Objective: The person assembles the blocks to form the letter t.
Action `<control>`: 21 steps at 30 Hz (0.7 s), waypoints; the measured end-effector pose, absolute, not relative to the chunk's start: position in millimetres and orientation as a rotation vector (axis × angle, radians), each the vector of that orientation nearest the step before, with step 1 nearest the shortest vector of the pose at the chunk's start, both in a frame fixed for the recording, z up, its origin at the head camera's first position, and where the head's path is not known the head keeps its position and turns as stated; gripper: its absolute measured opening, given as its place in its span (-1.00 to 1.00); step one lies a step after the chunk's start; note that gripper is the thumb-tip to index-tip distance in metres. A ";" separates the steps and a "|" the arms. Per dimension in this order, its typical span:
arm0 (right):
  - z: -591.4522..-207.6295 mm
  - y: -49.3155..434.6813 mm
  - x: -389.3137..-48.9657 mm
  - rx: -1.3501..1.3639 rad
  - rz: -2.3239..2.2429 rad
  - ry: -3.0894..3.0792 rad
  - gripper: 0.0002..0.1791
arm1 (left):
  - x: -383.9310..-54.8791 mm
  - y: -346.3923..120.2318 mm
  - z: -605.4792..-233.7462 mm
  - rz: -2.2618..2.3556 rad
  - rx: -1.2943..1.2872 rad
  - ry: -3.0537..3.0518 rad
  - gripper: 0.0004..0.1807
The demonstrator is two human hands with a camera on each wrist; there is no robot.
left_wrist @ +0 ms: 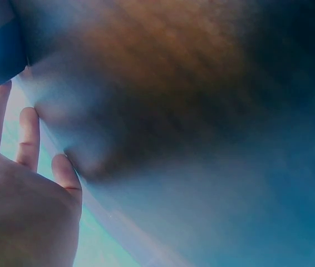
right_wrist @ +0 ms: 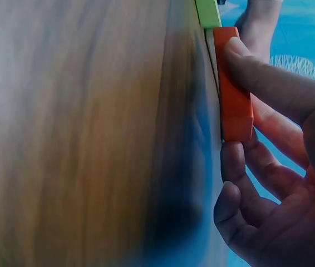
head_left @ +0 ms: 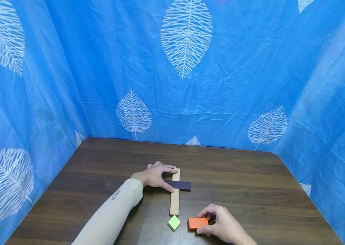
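In the head view my left hand (head_left: 155,175) reaches over the upper part of a cross-like layout on the table, its thumb and index finger spread apart. The index fingertip is at an upper pale wooden block (head_left: 176,174), the thumb near the top of a lower wooden block (head_left: 174,202). Dark purple blocks (head_left: 183,186) lie crosswise between them, partly hidden by that hand. The left wrist view shows its fingers (left_wrist: 28,136) fairly straight beside a dark block (left_wrist: 4,53). Nearer, my right hand (head_left: 224,224) grips an orange rectangular block (head_left: 198,223) between thumb and fingers.
A light green block (head_left: 174,223), turned like a diamond, lies by the lower wooden block's near end, left of the orange one. Everything rests on a dark wood-grain table (head_left: 246,183). Blue curtains (head_left: 221,95) with white leaf prints stand behind and at both sides.
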State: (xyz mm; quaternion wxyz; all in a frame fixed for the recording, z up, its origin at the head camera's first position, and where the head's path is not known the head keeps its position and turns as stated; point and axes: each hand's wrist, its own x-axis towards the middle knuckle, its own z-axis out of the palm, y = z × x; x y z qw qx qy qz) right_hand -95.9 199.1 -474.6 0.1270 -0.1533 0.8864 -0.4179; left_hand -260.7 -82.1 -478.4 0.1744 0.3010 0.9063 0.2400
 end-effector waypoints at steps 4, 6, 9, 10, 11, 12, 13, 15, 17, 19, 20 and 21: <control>-472.7 192.6 -94.6 -0.439 -1.218 2.488 -0.69 | -260.4 -82.1 -478.5 0.675 0.860 2.572 -0.09; -472.6 189.7 -94.2 -0.442 -1.224 2.452 -0.70 | -260.1 -82.1 -478.6 0.682 0.861 2.572 -0.10; -474.7 185.2 -93.2 -0.425 -1.261 2.390 -0.71 | -259.5 -82.6 -478.2 0.690 0.863 2.571 -0.10; -475.8 183.8 -92.9 -0.427 -1.272 2.378 -0.71 | -259.4 -82.7 -478.2 0.691 0.864 2.572 -0.11; -476.7 182.4 -92.4 -0.425 -1.280 2.370 -0.71 | -259.4 -82.8 -478.3 0.694 0.865 2.572 -0.11; -477.5 181.1 -91.9 -0.423 -1.285 2.365 -0.71 | -259.4 -82.8 -478.3 0.692 0.863 2.573 -0.11; -477.9 179.8 -91.6 -0.411 -1.294 2.354 -0.72 | -259.4 -82.8 -478.4 0.693 0.862 2.573 -0.10; -478.4 177.5 -91.1 -0.413 -1.292 2.359 -0.72 | -259.6 -82.7 -478.6 0.692 0.859 2.575 -0.10; -477.9 175.2 -90.9 -0.410 -1.287 2.363 -0.72 | -259.8 -82.6 -479.0 0.692 0.856 2.576 -0.10; -477.1 173.2 -90.8 -0.409 -1.287 2.359 -0.72 | -260.0 -82.5 -479.2 0.694 0.858 2.577 -0.10; -476.7 172.2 -90.7 -0.407 -1.287 2.355 -0.72 | -260.1 -82.5 -479.3 0.693 0.860 2.578 -0.10; -476.3 171.2 -90.7 -0.406 -1.288 2.352 -0.72 | -260.3 -82.4 -479.6 0.693 0.859 2.578 -0.10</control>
